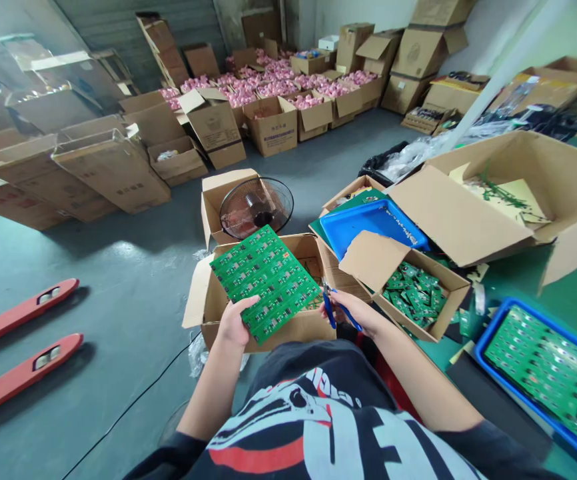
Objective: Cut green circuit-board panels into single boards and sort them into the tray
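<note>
A green circuit board panel, made of many small repeated boards, is tilted above an open cardboard box. My left hand is closed on its lower left edge, thumb on top. In my right hand is a pair of cutters with blue handles, its jaws near the panel's right corner. Whether the jaws touch the board I cannot tell. Loose pieces lie inside the box under the panel, partly covered by it.
Right of me, a small carton holds separated green boards, and a blue tray holds more panels. Another blue tray lies behind. A fan stands beyond the box. Red pallet-jack forks extend from the left; a cable crosses the floor.
</note>
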The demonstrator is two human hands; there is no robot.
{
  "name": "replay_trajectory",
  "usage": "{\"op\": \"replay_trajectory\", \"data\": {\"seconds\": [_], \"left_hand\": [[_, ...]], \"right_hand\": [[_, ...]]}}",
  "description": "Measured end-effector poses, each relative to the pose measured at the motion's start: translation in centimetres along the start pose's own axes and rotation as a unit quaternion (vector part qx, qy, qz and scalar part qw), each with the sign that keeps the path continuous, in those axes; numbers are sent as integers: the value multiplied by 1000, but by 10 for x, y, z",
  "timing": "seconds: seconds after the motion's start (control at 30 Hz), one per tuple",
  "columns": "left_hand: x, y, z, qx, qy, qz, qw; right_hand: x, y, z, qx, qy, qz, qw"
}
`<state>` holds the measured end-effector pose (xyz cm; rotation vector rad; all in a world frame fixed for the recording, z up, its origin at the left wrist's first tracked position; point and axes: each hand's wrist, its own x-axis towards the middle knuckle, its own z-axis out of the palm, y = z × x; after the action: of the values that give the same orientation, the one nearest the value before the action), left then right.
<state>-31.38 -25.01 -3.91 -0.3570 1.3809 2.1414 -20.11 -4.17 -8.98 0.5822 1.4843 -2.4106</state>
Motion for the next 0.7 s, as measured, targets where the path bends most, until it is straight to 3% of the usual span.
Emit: {"op": "replay_trajectory", "data": {"seconds": [0.17,0.37,0.5,0.7], "left_hand": [[3,4,-3,2,-6,15,1000],[4,4,-8,14,4,24,1000],[1,7,-10,28,3,24,999],[-2,11,-9,51,-48,-24,997]], "right_hand": [[-5,-8,6,-91,-23,-62,994],[-9,-20,8,-197,-21,-85,976],[-11,-27,2,-260,-39,-70,962],[-10,-34,-6,-296,-79,-35,951]]}}
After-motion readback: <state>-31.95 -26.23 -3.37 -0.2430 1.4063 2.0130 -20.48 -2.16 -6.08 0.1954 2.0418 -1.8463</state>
